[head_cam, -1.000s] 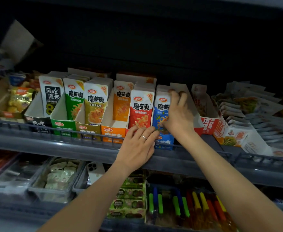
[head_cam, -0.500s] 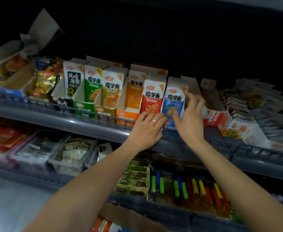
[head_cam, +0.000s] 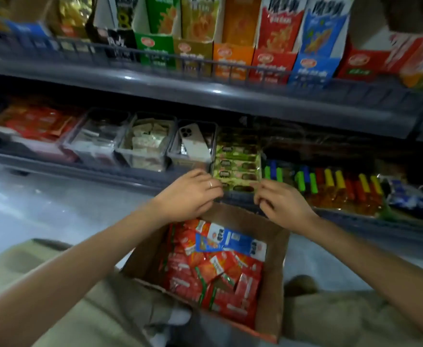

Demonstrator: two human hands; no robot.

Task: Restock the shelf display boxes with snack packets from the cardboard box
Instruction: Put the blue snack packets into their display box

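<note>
An open cardboard box (head_cam: 275,284) sits between my knees, filled with red snack packets (head_cam: 205,279) and a few blue ones (head_cam: 233,241) on top. My left hand (head_cam: 190,196) and my right hand (head_cam: 283,204) hover side by side over the box's far edge, fingers curled, with nothing visible in either. On the upper shelf stands a row of display boxes: green (head_cam: 155,50), orange (head_cam: 231,60), red (head_cam: 273,65) and blue (head_cam: 313,70), each holding upright packets.
The grey shelf rail (head_cam: 205,96) runs across above my hands. The lower shelf holds clear bins, one with a phone (head_cam: 194,141), a stack of green bars (head_cam: 238,166), and coloured tubes (head_cam: 335,184). Grey floor lies to the left.
Both hands dropped from the blue display box on the upper shelf down to the cardboard box. My view tilted down, so the box and my knees now show.
</note>
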